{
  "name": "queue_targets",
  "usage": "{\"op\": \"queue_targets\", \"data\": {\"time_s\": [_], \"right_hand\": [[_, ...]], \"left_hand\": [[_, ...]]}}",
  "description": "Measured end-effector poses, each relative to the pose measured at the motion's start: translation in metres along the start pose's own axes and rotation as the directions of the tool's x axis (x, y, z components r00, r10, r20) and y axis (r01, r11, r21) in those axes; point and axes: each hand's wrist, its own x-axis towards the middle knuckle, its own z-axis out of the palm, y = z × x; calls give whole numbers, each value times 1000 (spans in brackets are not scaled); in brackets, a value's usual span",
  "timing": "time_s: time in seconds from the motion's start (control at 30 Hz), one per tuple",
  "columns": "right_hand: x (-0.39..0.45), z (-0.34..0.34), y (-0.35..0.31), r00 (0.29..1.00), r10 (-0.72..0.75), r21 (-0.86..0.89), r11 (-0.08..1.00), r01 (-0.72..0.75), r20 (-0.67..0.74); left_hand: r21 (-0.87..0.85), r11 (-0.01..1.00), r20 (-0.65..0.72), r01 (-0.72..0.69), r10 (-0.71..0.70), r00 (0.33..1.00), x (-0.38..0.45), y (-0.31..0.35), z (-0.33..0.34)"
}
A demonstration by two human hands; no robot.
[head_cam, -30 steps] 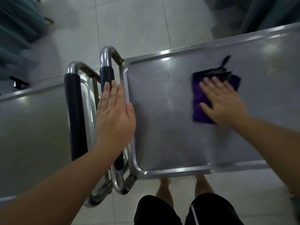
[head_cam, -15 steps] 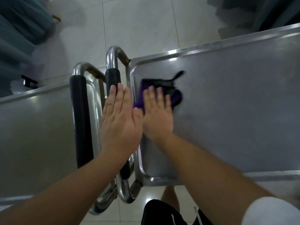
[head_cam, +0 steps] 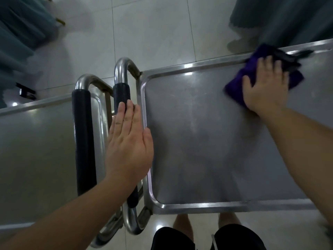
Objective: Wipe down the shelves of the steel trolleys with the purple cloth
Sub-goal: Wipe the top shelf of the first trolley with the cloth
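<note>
Head view. Two steel trolleys stand side by side on a tiled floor (head_cam: 153, 33), their push handles next to each other in the gap between them.

The right trolley's top shelf (head_cam: 207, 141) is a shallow steel tray with a raised rim and rounded corners; its long axis runs left to right across the frame, tilted slightly upward toward the right. Inside it: only the purple cloth (head_cam: 236, 89) and the hand on it.

The purple cloth lies bunched at the far edge of that shelf, toward its right end, touching the far rim. It is crumpled, so no clear long axis can be read; a dark strip of it trails right along the rim.

Right hand (head_cam: 266, 87): flat on the cloth, fingers straight and spread, pressing it to the shelf.

Left hand (head_cam: 128, 141): flat, fingers straight and together, resting on the black-sleeved handle (head_cam: 121, 94) of the right trolley, thumb at the shelf's left rim.

The left trolley's top shelf (head_cam: 36, 159) shows bare steel; its own black handle grip (head_cam: 83, 138) runs near to far.
</note>
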Motion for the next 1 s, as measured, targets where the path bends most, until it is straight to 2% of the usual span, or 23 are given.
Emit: {"op": "queue_targets", "data": {"time_s": [0.07, 0.1, 0.17, 0.3, 0.37, 0.4, 0.47, 0.53, 0.57, 0.6, 0.63, 0.73, 0.83, 0.9, 0.93, 1.0], "right_hand": [[9, 1, -27, 964, 264, 63, 962, -264, 9], [6, 2, -48, 944, 330, 97, 939, -329, 14], [-9, 7, -95, 946, 325, 138, 936, -323, 2], [-74, 25, -196, 999, 32, 118, 992, -35, 31], [-105, 36, -237, 972, -219, 127, 970, 207, 85], [-116, 40, -250, 919, -376, 131, 923, 361, 117], [-121, 45, -255, 753, -632, 100, 774, 626, 182], [-108, 43, -240, 609, -763, 63, 633, 771, 216], [-98, 41, -228, 579, -787, 48, 601, 798, 213], [-85, 37, -215, 589, -782, 34, 607, 794, 203], [-71, 32, -200, 628, -755, 22, 643, 766, 187], [-19, 14, -139, 805, -584, -16, 809, 588, 104], [26, -6, -69, 970, -243, 13, 970, 243, -3], [39, -14, -42, 1000, 17, 45, 999, -16, -13], [42, -14, -39, 995, 98, 52, 994, -97, -1], [42, -13, -52, 986, 168, 74, 983, -169, 16]], "left_hand": [[15, 1000, -7, -3, 3, 1000, 0, -1, 1], [20, 1000, -8, -7, 7, 1000, 0, -1, 2], [28, 1000, -13, -10, 11, 1000, 0, -2, 1], [19, 1000, -12, -17, 17, 1000, -1, 1, 0], [21, 1000, -14, -15, 15, 1000, 0, 2, 0], [28, 999, -18, -15, 16, 1000, 0, 2, 1], [45, 999, -27, -18, 19, 999, 1, 2, 1], [56, 998, -20, -24, 25, 999, 1, 1, 1], [60, 998, -14, -26, 27, 1000, 0, 1, 1], [61, 998, -11, -30, 30, 999, 1, 0, 1], [59, 998, -11, -32, 32, 999, 1, 0, 1], [62, 997, -19, -35, 36, 999, 0, 0, 1], [65, 997, -29, -36, 38, 999, 0, 0, 2], [57, 998, -33, -36, 38, 999, -1, 0, 3], [53, 998, -37, -35, 37, 999, -1, -1, 3], [55, 998, -40, -30, 33, 999, -1, -1, 3]]}}
